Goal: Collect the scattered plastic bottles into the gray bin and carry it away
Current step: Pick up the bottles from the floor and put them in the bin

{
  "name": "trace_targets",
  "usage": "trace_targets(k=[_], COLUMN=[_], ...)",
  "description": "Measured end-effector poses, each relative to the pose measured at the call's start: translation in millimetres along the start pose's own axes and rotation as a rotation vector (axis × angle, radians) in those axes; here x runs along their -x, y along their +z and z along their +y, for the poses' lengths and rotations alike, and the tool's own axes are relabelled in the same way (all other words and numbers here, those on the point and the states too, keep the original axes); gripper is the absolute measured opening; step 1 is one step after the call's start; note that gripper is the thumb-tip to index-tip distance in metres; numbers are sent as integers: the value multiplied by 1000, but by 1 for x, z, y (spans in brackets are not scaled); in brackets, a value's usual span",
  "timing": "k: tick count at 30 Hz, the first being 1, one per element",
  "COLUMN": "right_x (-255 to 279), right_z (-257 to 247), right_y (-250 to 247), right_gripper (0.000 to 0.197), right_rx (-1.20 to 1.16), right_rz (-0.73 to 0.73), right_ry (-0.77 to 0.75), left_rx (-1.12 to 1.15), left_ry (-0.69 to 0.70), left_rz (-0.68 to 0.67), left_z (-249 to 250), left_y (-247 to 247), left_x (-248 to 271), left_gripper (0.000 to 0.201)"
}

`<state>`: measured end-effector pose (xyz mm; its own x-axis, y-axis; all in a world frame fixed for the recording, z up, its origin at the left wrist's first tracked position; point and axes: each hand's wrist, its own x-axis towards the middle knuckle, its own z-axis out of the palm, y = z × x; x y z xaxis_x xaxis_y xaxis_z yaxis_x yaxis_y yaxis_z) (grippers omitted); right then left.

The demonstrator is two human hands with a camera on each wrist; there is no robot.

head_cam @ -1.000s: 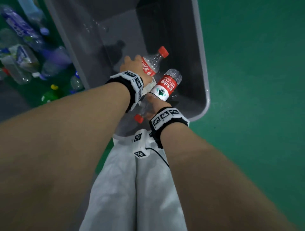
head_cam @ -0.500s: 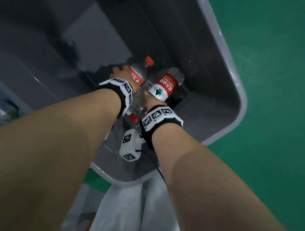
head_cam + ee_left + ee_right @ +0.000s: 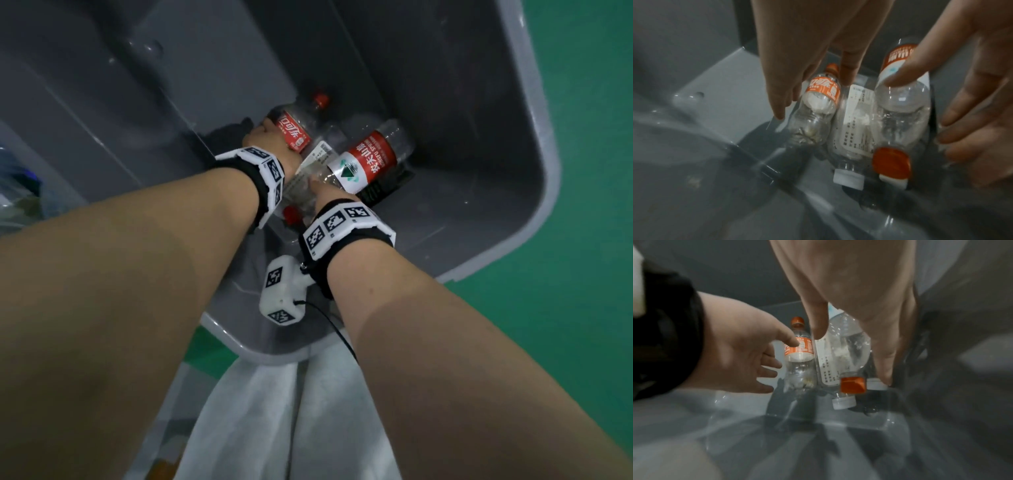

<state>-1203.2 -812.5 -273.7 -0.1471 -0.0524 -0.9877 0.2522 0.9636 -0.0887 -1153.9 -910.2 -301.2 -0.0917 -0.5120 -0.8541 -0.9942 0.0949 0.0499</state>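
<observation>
Both my hands are down inside the gray bin (image 3: 544,171). Three clear bottles lie side by side on its floor: a red-capped cola bottle (image 3: 294,132), a white-label bottle (image 3: 855,121) in the middle, and a red-label water bottle (image 3: 371,159). My left hand (image 3: 265,137) sits at the cola bottle, fingers straight and spread either side of it (image 3: 813,95). My right hand (image 3: 317,186) is by the water bottle; its fingers (image 3: 900,78) are straight and one touches the label. The wristband hides most of the right hand in the head view.
Green floor (image 3: 582,308) surrounds the bin on the right. My white trousers (image 3: 274,411) are just below the bin's near rim. Blurred loose bottles (image 3: 13,185) show at the far left edge. A white camera box (image 3: 282,291) hangs from my right wrist.
Both hands have sunk deeper into the bin with the bottles, which now lie on its floor. The fingers have loosened from around them.
</observation>
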Motion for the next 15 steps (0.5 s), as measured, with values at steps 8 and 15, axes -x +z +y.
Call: trace_targets(k=[8,15], right_x=[74,144], right_z=[-1,-7], right_y=[-11,16], right_gripper=[44,36], right_rx=[-221,-14], right_rz=[90,90], right_ry=[182,57], left_rx=[242,503], left_ry=[43,30], left_rz=[-31,92], left_z=[-9,-43], left_y=[-37,-56], left_x=[84,167], left_gripper=[29,26])
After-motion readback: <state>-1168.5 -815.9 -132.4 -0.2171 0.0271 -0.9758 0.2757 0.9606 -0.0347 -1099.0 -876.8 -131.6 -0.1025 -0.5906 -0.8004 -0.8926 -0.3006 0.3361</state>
